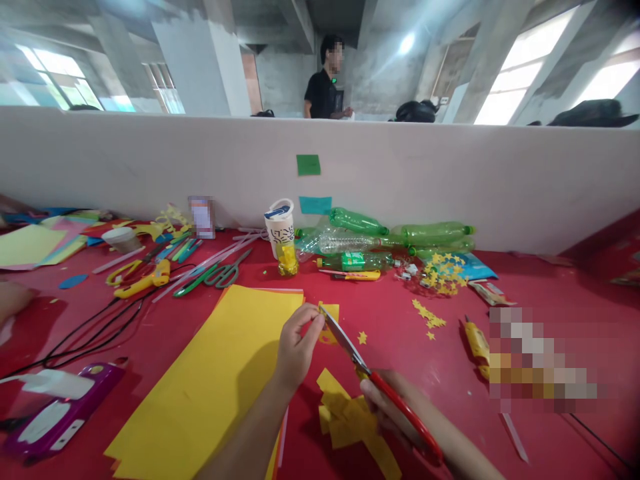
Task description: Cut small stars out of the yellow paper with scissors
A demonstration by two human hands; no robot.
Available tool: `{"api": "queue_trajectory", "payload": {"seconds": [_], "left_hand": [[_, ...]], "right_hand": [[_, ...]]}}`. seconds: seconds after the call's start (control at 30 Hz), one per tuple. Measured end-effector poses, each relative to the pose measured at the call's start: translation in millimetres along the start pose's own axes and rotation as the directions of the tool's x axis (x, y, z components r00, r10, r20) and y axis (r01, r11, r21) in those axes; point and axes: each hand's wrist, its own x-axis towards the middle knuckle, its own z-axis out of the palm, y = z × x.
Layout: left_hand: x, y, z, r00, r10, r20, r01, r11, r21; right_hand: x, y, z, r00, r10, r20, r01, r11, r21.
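Note:
My right hand is closed round the red handles of a pair of scissors, whose blades point up and left. The blade tips meet a small piece of yellow paper, pinched between the thumb and fingers of my left hand. Beneath the blades lies a yellow paper scrap, and a cut-out star sits just right of it. Large yellow sheets are stacked under my left forearm. Yellow offcuts are heaped on the red table between my arms.
Green plastic bottles and a paper cup stand or lie along the white partition. More stars are piled at right. Glue guns, cords and a purple power strip occupy the left. Beyond the partition stands a person.

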Motion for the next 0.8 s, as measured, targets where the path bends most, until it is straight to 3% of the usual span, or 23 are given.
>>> {"api": "queue_trajectory", "payload": {"seconds": [0.37,0.57,0.8], "left_hand": [[0.6,1.7,-0.7,0.999,-0.040,-0.023,0.040,0.999,-0.010],[-2.9,-1.1,12.6,0.981,-0.195,0.004,0.195,0.974,-0.116],[-16.7,6.5,45.5,0.942,-0.269,0.201,0.303,0.939,-0.165]], "right_hand": [[3.4,0.8,2.5,1.000,0.012,-0.028,-0.011,0.999,0.037],[5.7,-2.4,-4.8,0.948,-0.183,-0.260,0.201,0.978,0.047],[13.5,-0.8,-10.4,0.884,-0.108,-0.454,0.204,0.964,0.168]]}}
